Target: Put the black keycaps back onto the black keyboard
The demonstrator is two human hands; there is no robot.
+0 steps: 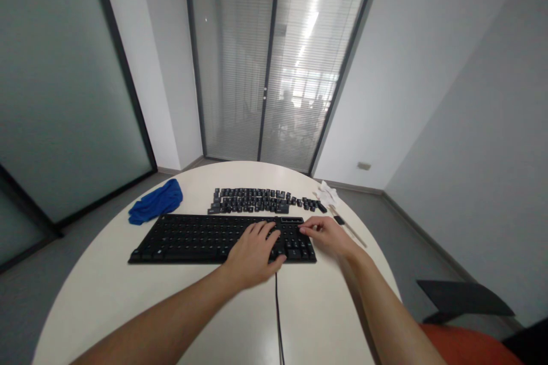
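Going L to R: a blue cloth lies in a heap on the white bench, left of mid frame, a bit below the middle. Next, the black keyboard lies flat, low mid of frame, w/ lots of its left part bare of key tops. Just past it, loose keys sit in rows, approx. center. The L hand is on the keyboard's right half; its grip is spread, fingers apart. A dark cord runs to the bottom edge. The R hand is at the keyboard's top R corner; thumb & finger tips are close, but can't tell if its grip has a key. Farther R: crumpled white paper, then a thin stick.
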